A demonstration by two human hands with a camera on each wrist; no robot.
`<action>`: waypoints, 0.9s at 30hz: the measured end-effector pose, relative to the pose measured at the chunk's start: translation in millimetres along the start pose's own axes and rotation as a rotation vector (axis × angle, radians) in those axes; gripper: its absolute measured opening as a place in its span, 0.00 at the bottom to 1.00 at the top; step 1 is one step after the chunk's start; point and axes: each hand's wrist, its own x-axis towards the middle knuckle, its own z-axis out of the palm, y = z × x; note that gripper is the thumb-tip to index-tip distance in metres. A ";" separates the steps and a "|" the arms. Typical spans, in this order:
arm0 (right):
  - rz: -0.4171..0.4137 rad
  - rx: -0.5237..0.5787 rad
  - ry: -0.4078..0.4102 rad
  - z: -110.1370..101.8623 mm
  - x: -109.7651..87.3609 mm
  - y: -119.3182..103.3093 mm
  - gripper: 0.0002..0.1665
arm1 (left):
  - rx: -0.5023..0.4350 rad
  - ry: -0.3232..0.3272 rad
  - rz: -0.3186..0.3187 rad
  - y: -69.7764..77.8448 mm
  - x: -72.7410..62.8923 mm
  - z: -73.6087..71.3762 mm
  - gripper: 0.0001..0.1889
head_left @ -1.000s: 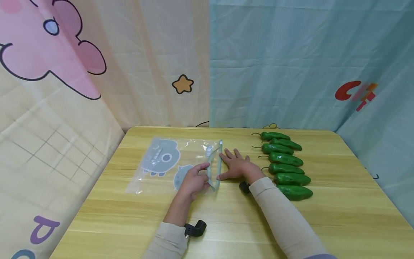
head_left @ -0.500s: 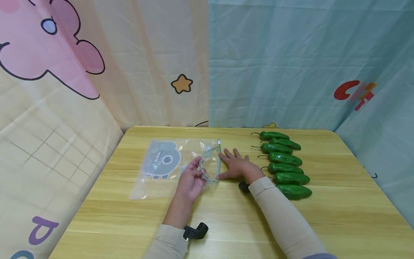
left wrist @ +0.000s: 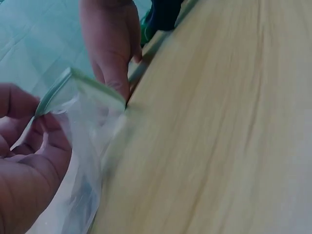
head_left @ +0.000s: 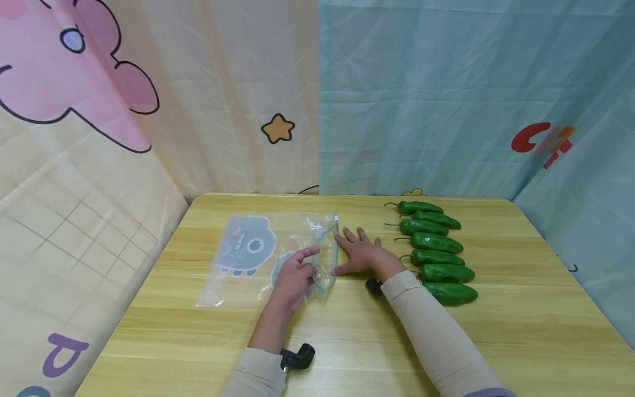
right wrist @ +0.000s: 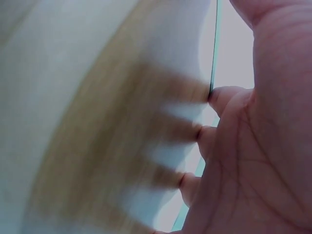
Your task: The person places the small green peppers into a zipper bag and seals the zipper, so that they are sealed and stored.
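A clear zip bag (head_left: 292, 229) printed with grey cartoon figures lies flat on the table, its green-edged mouth facing right and partly parted. My left hand (head_left: 294, 278) pinches the upper edge of that mouth; in the left wrist view the zip strip (left wrist: 54, 92) runs between thumb and fingers and stands raised. With fingers spread, my right hand (head_left: 364, 256) rests on the table, thumb and fingertips touching the lower edge of the mouth. The right wrist view shows its fingertips (right wrist: 207, 139) against the tabletop. Right of it lie several green peppers (head_left: 436, 242) in a column.
The wooden table (head_left: 367, 342) reaches to a cartoon-printed curtain (head_left: 238, 110) at the back and sides. Dark wrist cameras (head_left: 299, 357) sit on both wrists. The right forearm lies close beside the nearest pepper.
My left hand drew the mouth's upper edge to the left, opening it wider, then came back rightward with the fingers turned. The right hand and the peppers have stayed in place.
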 end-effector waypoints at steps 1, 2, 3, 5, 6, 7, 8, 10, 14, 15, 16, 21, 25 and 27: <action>0.000 -0.002 0.001 0.0 0.0 0.0 0.63 | 0.109 -0.016 0.008 -0.2 -0.7 -0.9 0.27; 0.000 -0.004 0.002 0.0 0.2 0.1 0.63 | 0.208 -0.032 0.022 0.0 -1.5 -2.0 0.27; 0.000 -0.004 0.003 -0.2 0.3 0.0 0.63 | 0.284 -0.045 0.037 0.6 -2.2 -3.1 0.27; -0.003 -0.005 0.008 -0.6 0.5 -0.2 0.63 | 0.380 -0.076 0.078 1.4 -2.7 -5.1 0.26; -0.006 -0.003 0.013 -0.9 0.5 -0.4 0.63 | 0.412 -0.086 0.097 1.6 -2.8 -6.1 0.25; -0.007 -0.001 0.017 -1.1 0.6 -0.5 0.63 | 0.429 -0.091 0.113 1.6 -2.8 -6.9 0.25; -0.010 0.000 0.022 -1.4 0.7 -0.7 0.63 | 0.439 -0.096 0.124 1.2 -2.6 -7.5 0.25; -0.019 -0.006 0.034 -1.9 0.8 -1.0 0.62 | 0.446 -0.107 0.144 -0.8 -2.1 -8.5 0.25; -0.053 -0.009 0.073 -3.3 -1.5 -1.4 0.60 | 0.441 -0.128 0.158 -4.5 -1.4 -8.3 0.25; -0.070 -0.010 0.088 -3.6 -2.8 -1.2 0.59 | 0.441 -0.130 0.159 -5.2 -1.3 -8.0 0.25; -0.085 -0.007 0.103 -4.5 -4.9 -1.2 0.58 | 0.441 -0.133 0.158 -5.4 -1.4 -7.5 0.25; -0.178 0.037 0.192 -13.7 -23.9 0.2 0.53 | 0.449 -0.132 0.158 -4.3 -2.2 -5.0 0.24; -0.251 0.052 0.243 -21.0 -42.9 5.5 0.48 | 0.448 -0.129 0.170 -4.0 -2.4 -4.3 0.24; -0.273 0.045 0.260 -22.9 -52.0 9.2 0.46 | 0.444 -0.129 0.169 -4.0 -2.6 -4.0 0.24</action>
